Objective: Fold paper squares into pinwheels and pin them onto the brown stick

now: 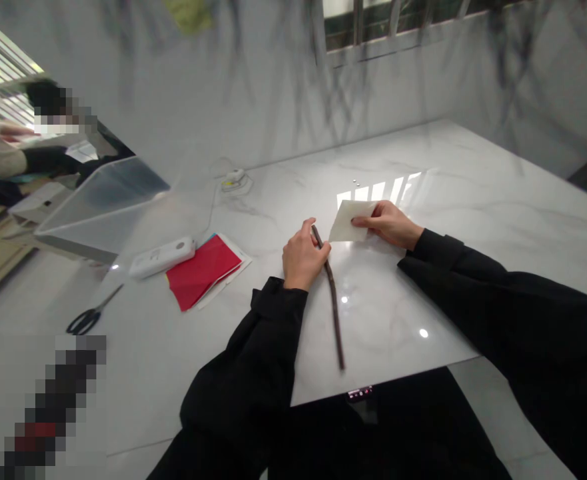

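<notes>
One hand has a stick, and one hand has paper.
The left hand (306, 259) is closed on a thin brown stick (334, 300), with its top poking out by the thumb and its long end pointing to the near edge of the white table (408, 293). The right hand (393, 223) pinches a pale paper (346, 223) between thumb and fingers, just to the right of the stick's top. The hands are near each other but not touching. To the left lies a red paper (204, 272) on top of white sheets (226, 283), with a long white box (163, 257) just beside it. Farther left, and nearer, are black-handled scissors (86, 321). A clear tub (98, 207) sits at the far left.
</notes>
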Demonstrator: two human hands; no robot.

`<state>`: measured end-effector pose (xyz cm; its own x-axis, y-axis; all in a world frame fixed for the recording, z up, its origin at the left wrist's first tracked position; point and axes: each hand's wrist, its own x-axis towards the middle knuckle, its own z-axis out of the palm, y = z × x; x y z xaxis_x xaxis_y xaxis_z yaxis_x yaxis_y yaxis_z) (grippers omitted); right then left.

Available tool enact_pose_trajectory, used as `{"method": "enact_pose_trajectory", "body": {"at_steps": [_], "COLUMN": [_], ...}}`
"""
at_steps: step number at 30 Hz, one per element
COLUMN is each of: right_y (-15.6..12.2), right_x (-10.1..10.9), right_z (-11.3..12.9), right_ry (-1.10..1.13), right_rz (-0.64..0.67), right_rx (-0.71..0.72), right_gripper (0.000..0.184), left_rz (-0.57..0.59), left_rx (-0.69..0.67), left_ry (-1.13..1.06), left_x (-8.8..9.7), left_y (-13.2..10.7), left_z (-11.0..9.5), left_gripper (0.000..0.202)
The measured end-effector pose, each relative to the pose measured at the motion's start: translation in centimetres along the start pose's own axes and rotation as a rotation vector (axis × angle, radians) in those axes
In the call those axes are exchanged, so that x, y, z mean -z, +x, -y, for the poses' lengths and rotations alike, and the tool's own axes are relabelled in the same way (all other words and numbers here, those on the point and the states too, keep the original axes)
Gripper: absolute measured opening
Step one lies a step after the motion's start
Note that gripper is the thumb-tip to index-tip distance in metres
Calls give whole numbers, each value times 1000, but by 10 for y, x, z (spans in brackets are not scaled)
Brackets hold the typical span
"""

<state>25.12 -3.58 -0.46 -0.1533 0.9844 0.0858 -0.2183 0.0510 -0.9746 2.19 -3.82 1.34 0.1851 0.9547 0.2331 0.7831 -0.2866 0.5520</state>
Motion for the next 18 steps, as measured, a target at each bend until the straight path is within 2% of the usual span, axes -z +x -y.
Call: {"method": "enact_pose_trajectory", "body": {"at_steps": [3,5,8,10,15,18], "right_y": [-1,0,0,0,-3,-3], "right_x": [3,5,7,6,1,0], "right_z": [2,5,11,15,24,28], "right_ry": [-75,-145,-266,-331,-446,-471], "right_rz": [35,37,39,38,61,81], "right_rx": [-20,-11,71,146,297,366], "right_gripper": [41,39,33,31,26,23], "left_rz": [19,89,226,280,418,440], "left_rx": [92,155,222,228,185,193], "left_ry": [-190,-430,-761,-899,-1032,-1063], "left_x": [7,12,19,22,23,23], "left_y": [4,7,9,9,5,4], "left_z": [10,18,24,23,16,17], "left_gripper": [51,47,45,42,40,40]}}
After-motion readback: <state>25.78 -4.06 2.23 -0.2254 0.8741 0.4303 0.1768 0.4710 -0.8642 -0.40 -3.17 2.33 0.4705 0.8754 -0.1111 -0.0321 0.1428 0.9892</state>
